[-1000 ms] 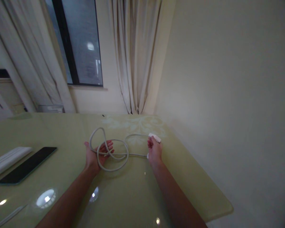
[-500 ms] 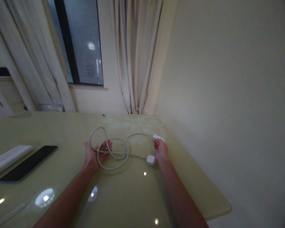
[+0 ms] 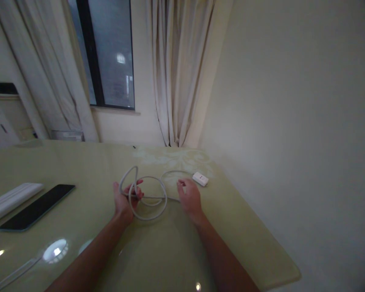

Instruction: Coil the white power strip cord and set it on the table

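Note:
A pale grey extension cable (image 3: 148,219) lies in loose loops over the table's middle. My left hand (image 3: 126,202) has its fingers curled around the loops' left side, with the thumb standing apart. One loop rises above that palm. At the cable's far right end sits a white socket block (image 3: 200,179), its outlet holes facing up. My right hand (image 3: 190,198) is just left of and nearer than the block, no longer touching it. Its fingers bend leftward over the cable, with a gap between the visible fingertips. The cable's white plug is hidden behind this hand.
On the glossy pale green table (image 3: 246,235) at left lie a dark flat tablet-like slab (image 3: 38,207) and a long white object (image 3: 15,200). A thin white cord (image 3: 16,271) lies at the near left. A wall (image 3: 292,121) borders the table's right edge.
My right hand has left the socket block and moved left over the plug and cable, covering the plug. My left fingers have curled in around the loops.

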Demonstrator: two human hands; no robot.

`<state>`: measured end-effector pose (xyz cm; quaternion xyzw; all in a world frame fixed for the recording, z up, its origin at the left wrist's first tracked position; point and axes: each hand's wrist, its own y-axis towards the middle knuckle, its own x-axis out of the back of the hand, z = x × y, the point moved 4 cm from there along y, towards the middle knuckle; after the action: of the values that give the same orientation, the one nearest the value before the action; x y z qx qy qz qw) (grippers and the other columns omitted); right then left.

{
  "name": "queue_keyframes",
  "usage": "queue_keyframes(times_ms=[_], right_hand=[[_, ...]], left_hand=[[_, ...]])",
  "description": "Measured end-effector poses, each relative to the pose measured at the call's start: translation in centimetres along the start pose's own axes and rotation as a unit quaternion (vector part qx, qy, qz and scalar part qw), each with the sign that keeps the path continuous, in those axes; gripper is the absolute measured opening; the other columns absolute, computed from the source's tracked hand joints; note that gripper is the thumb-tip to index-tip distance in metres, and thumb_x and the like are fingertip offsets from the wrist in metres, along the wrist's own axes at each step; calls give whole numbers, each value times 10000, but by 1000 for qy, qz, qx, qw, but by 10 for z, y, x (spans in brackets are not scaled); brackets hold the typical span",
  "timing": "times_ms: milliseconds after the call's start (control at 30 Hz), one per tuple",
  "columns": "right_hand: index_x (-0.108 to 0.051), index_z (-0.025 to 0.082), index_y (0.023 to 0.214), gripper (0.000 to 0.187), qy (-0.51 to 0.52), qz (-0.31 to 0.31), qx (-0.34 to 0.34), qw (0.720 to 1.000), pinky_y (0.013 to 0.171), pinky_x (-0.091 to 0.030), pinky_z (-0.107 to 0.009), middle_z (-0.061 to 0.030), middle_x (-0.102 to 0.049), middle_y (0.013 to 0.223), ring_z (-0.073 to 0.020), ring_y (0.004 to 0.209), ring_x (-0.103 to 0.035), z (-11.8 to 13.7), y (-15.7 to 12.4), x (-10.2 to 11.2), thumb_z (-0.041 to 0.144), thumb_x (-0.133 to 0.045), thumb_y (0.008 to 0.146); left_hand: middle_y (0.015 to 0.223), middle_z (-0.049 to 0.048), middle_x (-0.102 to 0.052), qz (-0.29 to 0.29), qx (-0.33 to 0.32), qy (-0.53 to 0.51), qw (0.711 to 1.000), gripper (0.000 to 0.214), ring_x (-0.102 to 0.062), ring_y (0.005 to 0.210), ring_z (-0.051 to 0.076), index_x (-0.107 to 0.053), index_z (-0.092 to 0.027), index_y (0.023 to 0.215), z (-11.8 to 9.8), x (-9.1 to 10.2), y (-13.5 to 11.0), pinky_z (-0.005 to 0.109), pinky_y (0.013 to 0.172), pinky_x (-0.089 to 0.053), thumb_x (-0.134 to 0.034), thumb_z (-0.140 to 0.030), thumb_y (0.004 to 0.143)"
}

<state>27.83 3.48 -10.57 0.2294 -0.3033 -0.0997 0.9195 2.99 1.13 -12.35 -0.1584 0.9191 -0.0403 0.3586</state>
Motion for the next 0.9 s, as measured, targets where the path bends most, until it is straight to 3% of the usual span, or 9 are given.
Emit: queue_keyframes(times_ms=[67, 133, 233, 300, 433, 533, 633, 767, 900], right_hand=[[-747, 200, 1060, 259, -147, 99, 70, 982, 983, -442, -412, -138, -770, 1066, -286, 1047, -666, 23, -16, -20, 406, -598, 1008], [-737, 200, 1077, 255, -235, 157, 80, 956, 944, -447, -396, -149, -771, 1073, -290, 1038, -676, 31, -28, -33, 418, -620, 1011], [-720, 203, 1098, 194, -253, 205, 58, 944, 865, -463, -340, -125, -767, 1105, -258, 1018, -690, 26, -33, -41, 337, -601, 1025], [-716, 202, 1125, 183, -235, 228, 56, 943, 840, -471, -310, -101, -765, 1122, -234, 1010, -698, 21, -33, -43, 281, -580, 1030], [-723, 174, 1205, 264, -280, 238, 103, 924, 842, -488, -320, -125, -768, 1121, -241, 994, -709, 22, -29, -40, 167, -519, 1037], [-714, 157, 1277, 331, -294, 243, 143, 913, 887, -495, -345, -150, -769, 1135, -263, 1041, -697, 30, -28, -37, 102, -522, 1013], [-694, 162, 1329, 356, -275, 243, 207, 907, 929, -510, -364, -144, -761, 1176, -270, 1088, -674, 38, -30, -34, 103, -542, 1012], [-684, 188, 1339, 363, -186, 208, 296, 914, 949, -526, -361, -113, -753, 1146, -252, 1080, -652, 44, -36, -32, 91, -526, 1027], [-684, 213, 1274, 303, -24, 104, 303, 947, 910, -540, -357, -102, -728, 1083, -235, 1039, -652, 40, -36, -27, 143, -469, 1071]], left_hand=[[492, -7, -484, 63, 27, -18, 997, 720, -464, 434, 130, -758, -94, 910, 0, -4, -3, 265, 557, -523, -253, -581, 1072], [538, -2, -528, 130, 95, -16, 987, 596, -454, 413, 108, -759, -91, 961, 2, -8, -7, 267, 555, -539, -345, -505, 1074], [641, 34, -640, 200, 204, 39, 957, 439, -450, 377, 83, -758, -88, 1103, 8, -8, -10, 251, 475, -517, -499, -439, 1045], [706, 37, -686, 204, 228, 76, 949, 293, -522, 418, 83, -748, -118, 1179, 11, -4, -9, 217, 454, -503, -673, -309, 970], [808, 32, -725, 161, 223, 100, 956, 335, -616, 511, 86, -746, -141, 1177, 14, 4, -4, 185, 482, -545, -789, -101, 848], [763, 47, -705, 77, 247, 104, 960, 157, -591, 448, 87, -746, -109, 1060, 17, 9, 1, 191, 438, -541, -723, -119, 905], [618, -16, -576, 23, 235, 91, 968, 56, -474, 355, 56, -706, -105, 944, 15, 10, 7, 150, 343, -427, -650, -109, 951], [574, -78, -434, -29, 144, 39, 988, 220, -350, 349, 23, -600, -139, 836, 3, 13, 17, 109, 324, -314, -509, -123, 1036], [611, -77, -447, -125, 32, -11, 992, 289, -372, 403, 15, -515, -163, 797, -13, 26, 27, 82, 394, -355, -429, -126, 1070]])
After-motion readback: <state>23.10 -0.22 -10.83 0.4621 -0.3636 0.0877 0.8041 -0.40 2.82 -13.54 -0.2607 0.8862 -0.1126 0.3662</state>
